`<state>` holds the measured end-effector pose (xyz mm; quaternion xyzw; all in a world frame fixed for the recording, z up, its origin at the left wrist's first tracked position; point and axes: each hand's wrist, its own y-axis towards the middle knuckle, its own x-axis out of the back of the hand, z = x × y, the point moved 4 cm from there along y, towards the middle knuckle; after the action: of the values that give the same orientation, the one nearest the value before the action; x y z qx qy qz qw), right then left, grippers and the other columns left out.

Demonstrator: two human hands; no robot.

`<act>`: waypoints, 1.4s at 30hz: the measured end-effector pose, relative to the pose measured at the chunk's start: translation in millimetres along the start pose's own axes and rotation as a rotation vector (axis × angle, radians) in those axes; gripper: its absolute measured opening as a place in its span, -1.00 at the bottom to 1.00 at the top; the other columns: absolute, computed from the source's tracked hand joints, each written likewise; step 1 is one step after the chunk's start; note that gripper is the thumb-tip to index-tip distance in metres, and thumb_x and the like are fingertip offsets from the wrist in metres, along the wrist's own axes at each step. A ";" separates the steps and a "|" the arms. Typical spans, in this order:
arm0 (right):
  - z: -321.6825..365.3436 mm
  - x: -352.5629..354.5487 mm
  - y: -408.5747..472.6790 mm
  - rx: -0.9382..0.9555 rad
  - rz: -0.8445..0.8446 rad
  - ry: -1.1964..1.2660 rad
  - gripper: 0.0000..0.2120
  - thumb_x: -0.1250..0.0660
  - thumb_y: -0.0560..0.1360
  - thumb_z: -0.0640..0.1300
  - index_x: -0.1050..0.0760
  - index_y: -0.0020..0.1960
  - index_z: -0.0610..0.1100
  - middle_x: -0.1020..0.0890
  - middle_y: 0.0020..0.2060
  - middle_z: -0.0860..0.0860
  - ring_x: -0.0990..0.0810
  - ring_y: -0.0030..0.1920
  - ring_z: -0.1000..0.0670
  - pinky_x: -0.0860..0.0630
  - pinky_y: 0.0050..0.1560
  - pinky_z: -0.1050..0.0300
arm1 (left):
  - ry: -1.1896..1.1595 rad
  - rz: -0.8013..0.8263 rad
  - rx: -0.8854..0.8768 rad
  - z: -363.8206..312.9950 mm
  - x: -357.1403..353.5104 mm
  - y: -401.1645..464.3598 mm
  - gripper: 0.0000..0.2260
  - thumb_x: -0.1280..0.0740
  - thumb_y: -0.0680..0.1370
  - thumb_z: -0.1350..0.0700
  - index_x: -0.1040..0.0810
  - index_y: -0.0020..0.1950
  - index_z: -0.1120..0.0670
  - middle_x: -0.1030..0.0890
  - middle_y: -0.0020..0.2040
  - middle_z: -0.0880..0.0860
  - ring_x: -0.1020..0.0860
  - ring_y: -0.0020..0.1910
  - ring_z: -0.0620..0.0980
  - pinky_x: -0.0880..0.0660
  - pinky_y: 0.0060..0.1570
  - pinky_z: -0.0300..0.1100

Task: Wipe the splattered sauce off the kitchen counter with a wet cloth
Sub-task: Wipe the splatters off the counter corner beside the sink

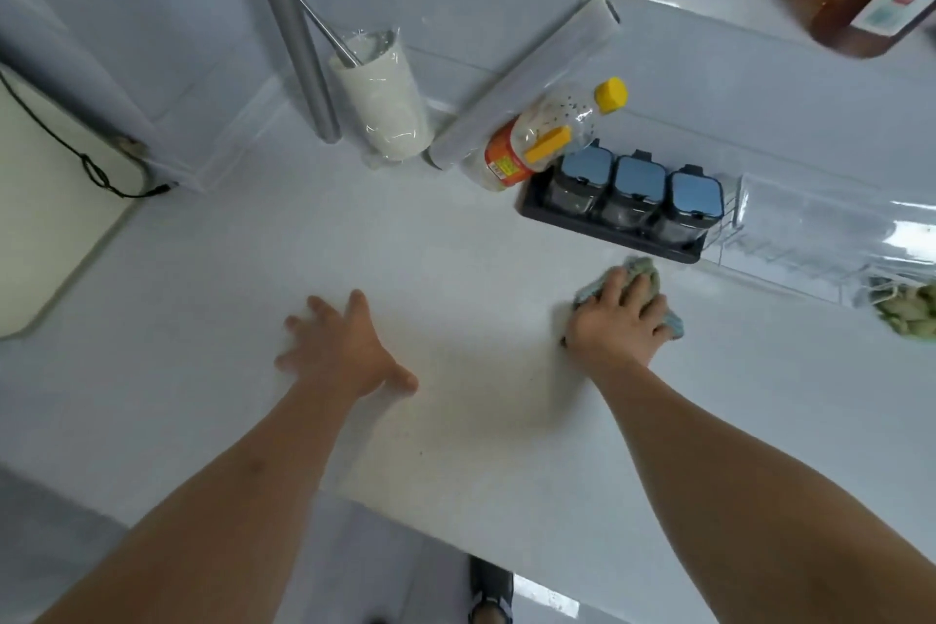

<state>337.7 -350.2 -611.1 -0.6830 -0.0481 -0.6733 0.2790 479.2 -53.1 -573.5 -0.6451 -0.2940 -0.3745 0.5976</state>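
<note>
My right hand (615, 322) presses flat on a crumpled blue-green cloth (642, 269) on the white kitchen counter (456, 258), just in front of the spice rack. My left hand (337, 345) rests palm down on the counter to the left of it, fingers spread, holding nothing. Faint small specks dot the counter between my forearms (420, 451); no clear sauce patch shows. Most of the cloth is hidden under my right hand.
A black tray with three blue-lidded spice jars (635, 198) stands behind the cloth. A yellow-capped bottle (537, 139), a wrap roll (527, 81), a white utensil holder (385, 101) and a metal pipe (299, 30) line the back. A cutting board (45, 218) lies left; a wire rack (810, 248) right.
</note>
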 end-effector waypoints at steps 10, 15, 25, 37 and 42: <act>101.9 -69.2 -182.8 0.868 0.159 -0.152 -0.39 -0.07 0.63 0.14 0.07 0.62 0.23 0.10 0.65 0.11 0.24 0.62 -0.08 0.22 0.56 -0.25 | -0.105 0.030 -0.357 47.5 2.7 -15.7 0.10 -0.66 0.37 0.07 -0.02 0.71 -0.04 0.21 0.70 0.15 -0.23 0.62 0.16 -0.35 0.45 -0.04; -39.9 -44.2 -135.8 0.475 0.029 -0.052 -0.46 0.03 0.66 0.17 0.06 0.62 0.26 0.05 0.65 0.11 0.12 0.63 -0.10 0.06 0.56 -0.21 | 0.050 0.104 -0.310 32.5 -28.5 -59.2 0.29 -0.66 0.13 -0.36 0.07 0.66 -0.23 0.09 0.66 0.18 -0.03 0.61 0.36 -0.30 0.45 0.33; -139.4 -25.6 -104.7 -0.148 -0.010 0.151 -0.49 -0.03 0.55 0.06 -0.07 0.48 0.24 0.03 0.63 0.00 0.09 0.60 -0.20 0.05 0.48 -0.37 | 0.159 0.035 -0.309 22.3 -46.7 -69.6 0.24 -0.63 0.03 -0.44 0.01 0.53 -0.32 0.07 0.62 0.19 -0.05 0.53 0.43 -0.34 0.26 0.46; -22.5 -86.7 -234.9 0.795 0.104 0.006 -0.36 -0.20 0.57 0.01 -0.11 0.61 0.19 -0.03 0.64 0.12 0.11 0.63 -0.08 0.19 0.57 -0.21 | 0.133 0.022 -0.425 -55.4 -62.2 -124.7 -0.15 -0.40 0.50 0.05 0.01 0.67 -0.14 -0.08 0.64 0.20 -0.23 0.55 0.29 -0.36 0.43 0.26; -169.6 -66.9 -212.5 0.642 0.067 0.066 -0.35 -0.01 0.48 0.09 -0.20 0.58 0.24 -0.11 0.63 0.12 -0.01 0.63 -0.13 0.00 0.54 -0.23 | 0.122 0.103 -0.534 -133.5 -101.2 -188.7 -0.05 -0.55 0.43 -0.08 -0.06 0.67 -0.18 -0.06 0.65 0.18 -0.25 0.56 0.27 -0.40 0.42 0.21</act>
<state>86.5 -226.6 -617.8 -0.5391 -0.2263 -0.6359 0.5038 250.2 -157.3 -553.3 -0.7701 -0.1151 -0.4460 0.4412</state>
